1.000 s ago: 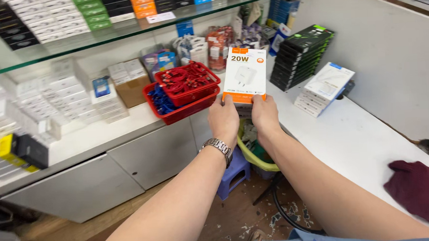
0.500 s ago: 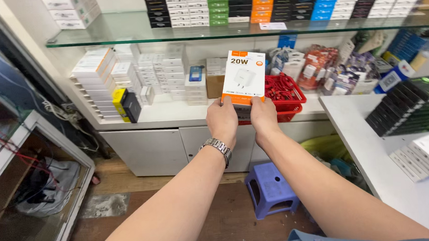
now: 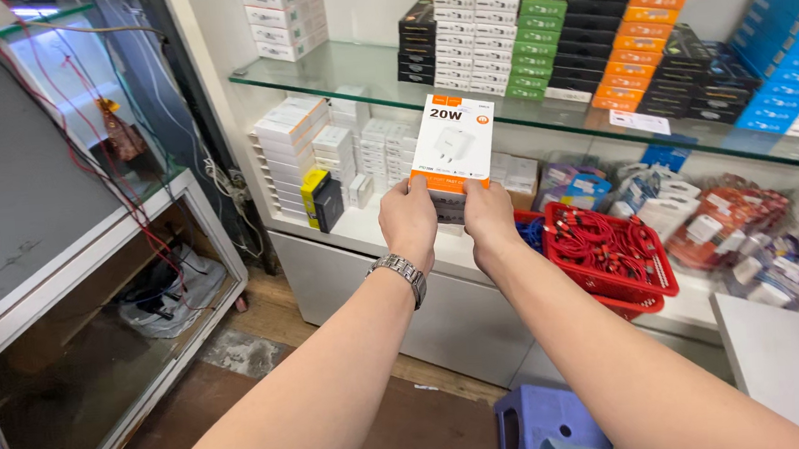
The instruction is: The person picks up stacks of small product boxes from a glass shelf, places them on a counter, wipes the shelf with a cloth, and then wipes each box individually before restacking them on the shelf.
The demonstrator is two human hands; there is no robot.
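Observation:
A white charger box (image 3: 453, 143) with an orange band along its bottom stands upright in front of me, held in both hands. My left hand (image 3: 408, 221), with a metal watch on its wrist, grips the box's lower left corner. My right hand (image 3: 489, 217) grips the lower right corner. The box is raised in front of a glass shelf (image 3: 335, 76) stacked with small boxes.
A red basket (image 3: 648, 279) of red cables sits on the white counter (image 3: 363, 227) to the right. Stacks of white boxes (image 3: 293, 143) fill the counter at left. A glass display case (image 3: 81, 299) stands at far left. A blue plastic stool (image 3: 541, 419) is on the floor below.
The view has swung left along the shelves while both hands keep the box held up. The red basket now lies to the right of the box, and the display case has come into view.

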